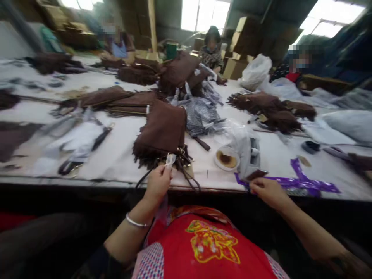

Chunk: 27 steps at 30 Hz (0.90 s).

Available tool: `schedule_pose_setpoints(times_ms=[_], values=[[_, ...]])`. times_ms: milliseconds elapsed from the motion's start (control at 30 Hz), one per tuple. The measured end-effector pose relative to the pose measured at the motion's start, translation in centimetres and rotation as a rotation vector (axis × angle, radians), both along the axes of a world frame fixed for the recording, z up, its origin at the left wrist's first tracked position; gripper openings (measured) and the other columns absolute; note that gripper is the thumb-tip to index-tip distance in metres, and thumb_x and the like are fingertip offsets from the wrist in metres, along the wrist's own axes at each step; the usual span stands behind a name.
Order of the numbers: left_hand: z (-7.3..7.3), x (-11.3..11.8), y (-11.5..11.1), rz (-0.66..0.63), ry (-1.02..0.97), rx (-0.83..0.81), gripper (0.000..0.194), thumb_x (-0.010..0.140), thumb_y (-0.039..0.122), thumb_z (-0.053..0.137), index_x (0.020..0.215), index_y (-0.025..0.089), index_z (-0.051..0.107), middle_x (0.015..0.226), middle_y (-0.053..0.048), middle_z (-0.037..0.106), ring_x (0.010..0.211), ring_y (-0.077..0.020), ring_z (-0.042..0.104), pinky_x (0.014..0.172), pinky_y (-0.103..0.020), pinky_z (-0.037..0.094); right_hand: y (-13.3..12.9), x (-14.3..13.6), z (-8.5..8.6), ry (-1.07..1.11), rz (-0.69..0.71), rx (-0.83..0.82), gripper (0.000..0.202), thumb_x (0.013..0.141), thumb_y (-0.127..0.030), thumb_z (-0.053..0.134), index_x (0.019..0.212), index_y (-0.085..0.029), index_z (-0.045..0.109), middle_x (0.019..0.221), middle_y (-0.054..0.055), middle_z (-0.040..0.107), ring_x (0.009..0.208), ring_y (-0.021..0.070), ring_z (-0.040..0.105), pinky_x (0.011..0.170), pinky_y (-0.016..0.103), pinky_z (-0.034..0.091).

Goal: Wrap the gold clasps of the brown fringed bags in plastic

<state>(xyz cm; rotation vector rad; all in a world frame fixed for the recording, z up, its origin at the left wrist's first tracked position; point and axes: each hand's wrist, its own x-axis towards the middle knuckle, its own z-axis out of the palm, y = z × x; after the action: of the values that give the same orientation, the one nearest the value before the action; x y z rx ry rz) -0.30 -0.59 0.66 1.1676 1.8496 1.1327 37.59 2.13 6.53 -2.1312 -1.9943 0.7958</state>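
Observation:
My left hand [157,182] is closed in a pinch on a small clear plastic wrap [170,159], close against the front edge of a brown fringed bag [165,126]. Gold-coloured hardware [181,150] and thin dark straps hang from that bag toward the table edge. Farther right, my right hand [269,190] has its thumb and fingers closed at a small dark flat piece [257,175]. This piece lies at the near end of a grey holder [252,155] with slots. Whether the fingers grip it or only touch it is blurred.
A round white tub [227,158] with brown contents stands between my hands. Purple shiny strips [305,180] lie at right. More brown bags [270,108] and patterned grey wrapping [202,114] cover the long white table [122,155]. Several people sit across it.

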Motion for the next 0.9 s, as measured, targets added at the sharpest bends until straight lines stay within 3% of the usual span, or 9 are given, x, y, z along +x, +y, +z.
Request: schedule_pose_setpoints(times_ms=[133,267,433,633,900], values=[[0.6,-0.5,-0.4,-0.016,0.103,0.047,0.036,0.093,0.041,0.047,0.068,0.019,0.060,0.060,0.000,0.060,0.058,-0.0141,0.055,0.058,-0.025,0.036,0.1,-7.4,0.8,0.361,0.276,-0.147,0.032,0.084,-0.047,0.054,0.078,-0.019,0.067,0.071,0.002,0.069,0.061,0.0147,0.057,0.059,0.026,0.041],[0.6,-0.5,-0.9,-0.031,0.299,0.083,0.031,0.096,0.034,0.046,0.071,0.020,0.059,0.067,-0.003,0.064,0.065,-0.0161,0.059,0.063,-0.026,0.039,2.1,-17.2,1.0,0.581,0.403,-0.153,0.032,0.083,-0.045,0.057,0.075,-0.016,0.067,0.066,0.002,0.066,0.058,0.0115,0.052,0.055,0.023,0.039],[0.5,-0.5,-1.5,-0.055,0.671,0.081,0.029,0.099,0.031,0.042,0.084,0.017,0.062,0.081,-0.009,0.069,0.074,-0.0210,0.064,0.065,-0.030,0.039,5.6,-25.5,0.1,0.535,0.449,-0.120,0.023,0.078,-0.033,0.060,0.064,-0.016,0.066,0.055,0.001,0.063,0.049,0.0093,0.046,0.048,0.022,0.033],[-0.7,-0.9,-1.7,-0.091,0.894,0.072,0.032,0.102,0.031,0.036,0.091,0.016,0.062,0.082,-0.011,0.069,0.069,-0.0232,0.064,0.056,-0.032,0.034,7.5,-28.8,0.3,0.246,0.547,-0.099,0.018,0.070,-0.020,0.064,0.053,-0.017,0.064,0.046,-0.001,0.057,0.047,0.0104,0.050,0.046,0.023,0.033],[-1.3,-1.0,-1.6,-0.096,0.917,0.085,0.031,0.102,0.031,0.036,0.091,0.017,0.062,0.080,-0.010,0.068,0.068,-0.0229,0.064,0.055,-0.031,0.034,7.6,-28.7,0.2,0.153,0.575,-0.056,0.020,0.072,-0.021,0.065,0.053,-0.016,0.064,0.047,-0.001,0.057,0.049,0.0102,0.050,0.047,0.023,0.033]])
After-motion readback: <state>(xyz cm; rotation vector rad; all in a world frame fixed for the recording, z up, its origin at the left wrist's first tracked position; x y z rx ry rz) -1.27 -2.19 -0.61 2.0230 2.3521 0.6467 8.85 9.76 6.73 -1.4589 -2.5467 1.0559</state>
